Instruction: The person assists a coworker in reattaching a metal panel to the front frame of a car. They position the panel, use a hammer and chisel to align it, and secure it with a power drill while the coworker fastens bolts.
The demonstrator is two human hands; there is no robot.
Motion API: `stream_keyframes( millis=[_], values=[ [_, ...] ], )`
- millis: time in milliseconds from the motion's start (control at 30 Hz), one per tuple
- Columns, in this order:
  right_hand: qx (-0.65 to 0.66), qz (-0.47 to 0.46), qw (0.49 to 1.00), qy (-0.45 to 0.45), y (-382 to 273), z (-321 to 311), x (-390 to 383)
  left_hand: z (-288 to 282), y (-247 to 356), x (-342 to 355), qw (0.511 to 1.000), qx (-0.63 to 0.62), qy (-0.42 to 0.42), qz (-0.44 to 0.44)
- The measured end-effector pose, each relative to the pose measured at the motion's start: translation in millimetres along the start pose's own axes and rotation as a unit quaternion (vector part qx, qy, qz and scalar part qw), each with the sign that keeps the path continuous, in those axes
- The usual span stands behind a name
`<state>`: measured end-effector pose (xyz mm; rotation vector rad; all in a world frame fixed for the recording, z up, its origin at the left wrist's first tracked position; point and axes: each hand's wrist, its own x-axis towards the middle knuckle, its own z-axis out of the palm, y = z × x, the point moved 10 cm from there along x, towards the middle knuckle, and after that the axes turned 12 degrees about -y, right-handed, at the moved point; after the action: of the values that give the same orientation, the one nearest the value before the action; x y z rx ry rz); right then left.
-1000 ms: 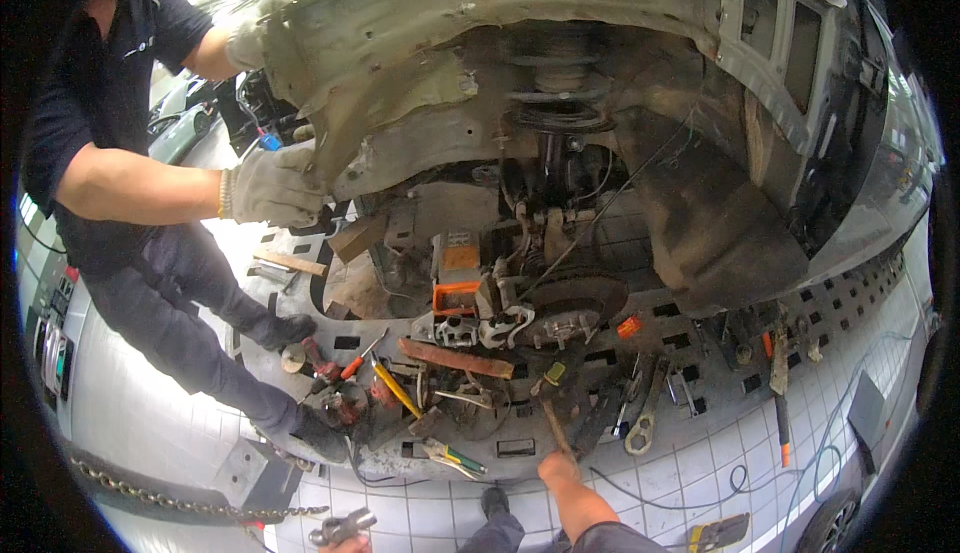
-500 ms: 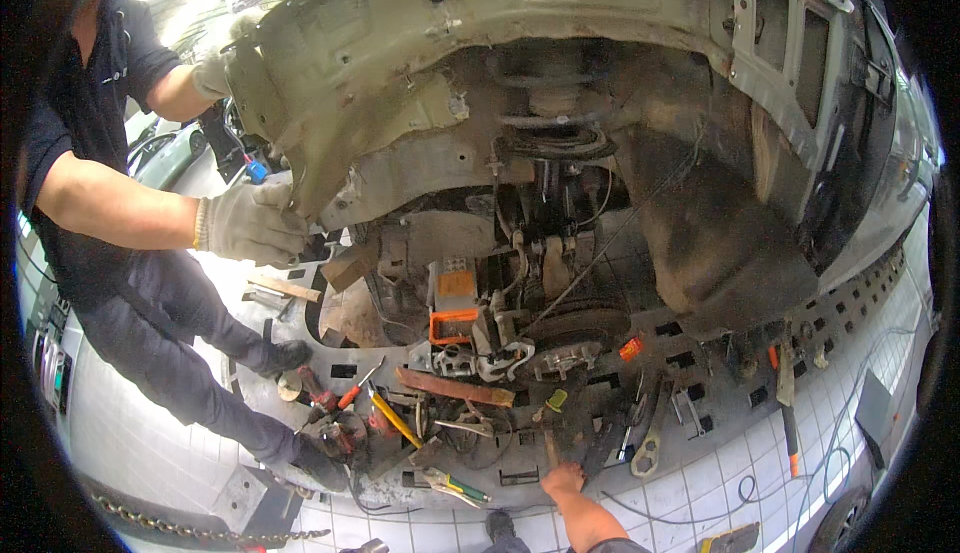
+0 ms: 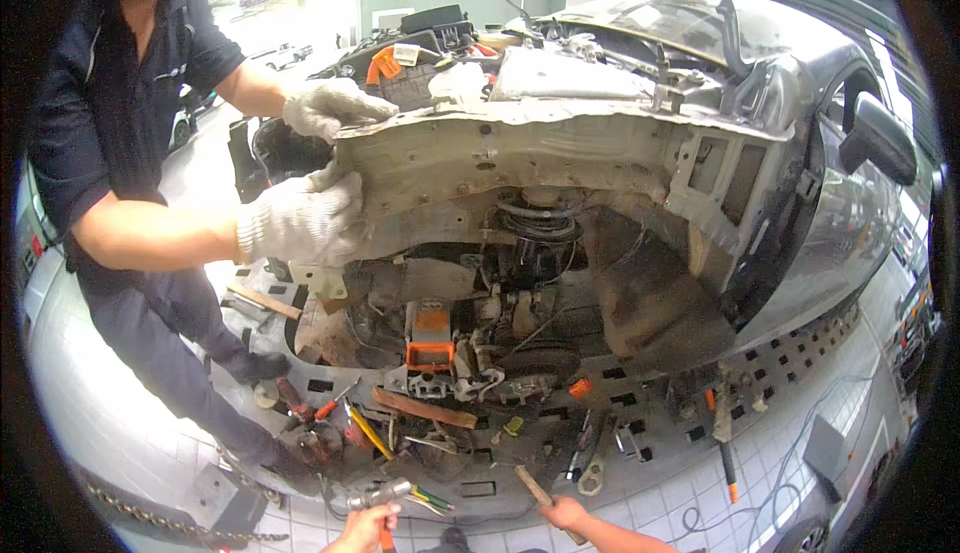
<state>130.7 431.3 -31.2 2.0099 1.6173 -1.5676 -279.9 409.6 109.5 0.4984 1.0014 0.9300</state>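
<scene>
My left hand (image 3: 362,531) has come in at the lower edge, its fingers closed round the orange handle of a hammer (image 3: 378,495) with a grey metal head. To its right, my right hand (image 3: 566,515) grips a tan, flat wooden-looking bar (image 3: 533,485) that points up and to the left; its lower end is hidden in the fist. In front of me stands the stripped front of a car, with a bare inner fender panel (image 3: 560,148) above the wheel well. A co-worker's gloved hands (image 3: 305,218) hold the panel's left end.
A perforated metal platform (image 3: 480,489) carries a scatter of tools: a yellow-handled tool (image 3: 370,433), a red screwdriver (image 3: 338,399), a wooden block (image 3: 425,408), wrenches and an orange-framed grey box (image 3: 431,338). Cables (image 3: 790,498) trail over the tiled floor at right. A chain (image 3: 180,525) lies at lower left.
My view has tipped up, showing the engine bay. My left hand has appeared holding a hammer. My right hand has lifted the wooden bar. The co-worker's upper hand now rests on the panel's top corner.
</scene>
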Motion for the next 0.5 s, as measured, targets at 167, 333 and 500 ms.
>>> stream_keyframes(
  millis=[167, 333, 500],
  values=[
    [-0.045, -0.098, 0.99, 0.095, -92, -118, -148, 59, 18, 33, 0.998, 0.032, -0.05, 0.001],
    [-0.029, -0.295, 0.921, 0.252, -188, -220, -263, 121, 37, 29, 0.997, 0.026, -0.054, 0.046],
    [0.045, -0.221, 0.973, -0.044, -152, -192, -258, 169, 54, 15, 0.992, 0.042, -0.084, 0.088]
  ],
)
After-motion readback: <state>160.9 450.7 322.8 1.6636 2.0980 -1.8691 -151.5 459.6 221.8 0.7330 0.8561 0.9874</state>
